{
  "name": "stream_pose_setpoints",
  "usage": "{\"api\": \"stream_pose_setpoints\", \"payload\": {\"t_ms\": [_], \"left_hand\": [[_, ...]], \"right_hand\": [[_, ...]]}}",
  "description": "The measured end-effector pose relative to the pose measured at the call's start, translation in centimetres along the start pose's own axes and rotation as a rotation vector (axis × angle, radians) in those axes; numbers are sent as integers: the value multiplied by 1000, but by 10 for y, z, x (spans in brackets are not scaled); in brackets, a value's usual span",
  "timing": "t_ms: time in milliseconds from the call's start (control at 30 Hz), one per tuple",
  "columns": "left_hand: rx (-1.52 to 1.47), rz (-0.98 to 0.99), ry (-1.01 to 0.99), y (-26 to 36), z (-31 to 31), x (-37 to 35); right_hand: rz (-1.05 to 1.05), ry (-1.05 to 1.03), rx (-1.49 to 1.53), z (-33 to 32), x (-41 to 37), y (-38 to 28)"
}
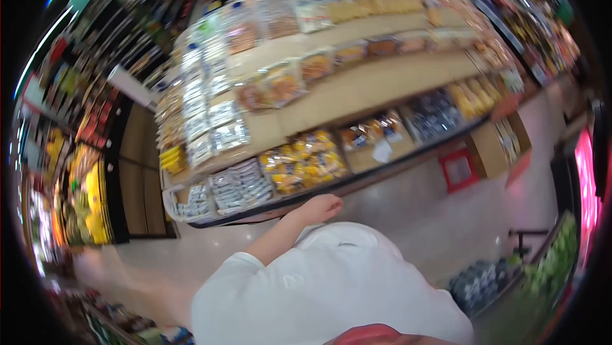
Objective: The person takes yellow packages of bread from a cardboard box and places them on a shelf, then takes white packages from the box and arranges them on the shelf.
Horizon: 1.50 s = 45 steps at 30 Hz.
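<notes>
My left hand (pixel 322 208) is held in front of my white shirt (pixel 331 281), near the front edge of a wide display stand (pixel 306 197). Its fingers look curled closed, and nothing shows in them. Closest to it on the stand are yellow packets (pixel 303 161) in a bin and a bin of orange-brown packets (pixel 373 131) with a white paper tag (pixel 382 151). White and purple packets (pixel 240 185) fill a bin farther left. My right hand is out of view.
Dark blue packets (pixel 435 114) and bagged goods (pixel 280 83) line the stand. A red crate (pixel 458 171) and an open cardboard box (pixel 497 147) sit on the floor at right. Produce shelves (pixel 83 201) stand at left, leafy greens (pixel 551 256) at lower right.
</notes>
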State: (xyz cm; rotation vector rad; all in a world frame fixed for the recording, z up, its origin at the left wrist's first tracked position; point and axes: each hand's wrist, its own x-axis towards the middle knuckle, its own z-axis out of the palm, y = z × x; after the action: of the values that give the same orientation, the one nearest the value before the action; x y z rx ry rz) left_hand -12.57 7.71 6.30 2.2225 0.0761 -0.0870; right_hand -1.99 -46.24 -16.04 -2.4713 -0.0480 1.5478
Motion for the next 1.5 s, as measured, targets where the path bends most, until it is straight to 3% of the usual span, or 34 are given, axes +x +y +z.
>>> {"api": "stream_pose_setpoints", "payload": {"t_ms": [133,200,267,300,400,433,533,700,867,967,1100,1167,1233,1300,1367,1500], "left_hand": [[53,25,-137,-4,75,65],[62,-122,-252,-21,101,89],[128,-236,-321,-25,114,105],[161,-296,-347,-27,121,113],[148,-441,-419,-51,155,125],[196,-474,-557,-39,155,131],[-19,-588,-618,-13,170,160],[55,-590,-919,45,184,254],[34,-512,-1131,57,214,358],[-42,-492,-1278,82,223,424],[-210,-633,-1271,53,235,476],[-295,-696,-1282,51,240,499],[-394,-758,-1303,52,244,516],[-486,-824,-1303,54,247,529],[-557,-893,-1273,49,250,538],[-591,-976,-1105,48,256,548]], "right_hand": [[18,46,506,-8,-37,52],[35,90,915,-9,-43,54],[180,135,1370,-4,-36,53],[66,180,1279,0,-40,50],[29,184,975,22,-45,65],[53,160,938,32,-45,75],[104,92,837,48,-48,102],[69,69,792,35,-28,131],[80,187,1220,-76,-42,96],[59,236,1076,-137,-8,83],[-72,368,515,-220,53,74],[-46,395,478,-265,87,73],[75,300,815,-310,121,73],[81,341,1054,-358,126,60],[5,397,1125,-395,122,42],[-51,271,1137,-451,127,30]]}}
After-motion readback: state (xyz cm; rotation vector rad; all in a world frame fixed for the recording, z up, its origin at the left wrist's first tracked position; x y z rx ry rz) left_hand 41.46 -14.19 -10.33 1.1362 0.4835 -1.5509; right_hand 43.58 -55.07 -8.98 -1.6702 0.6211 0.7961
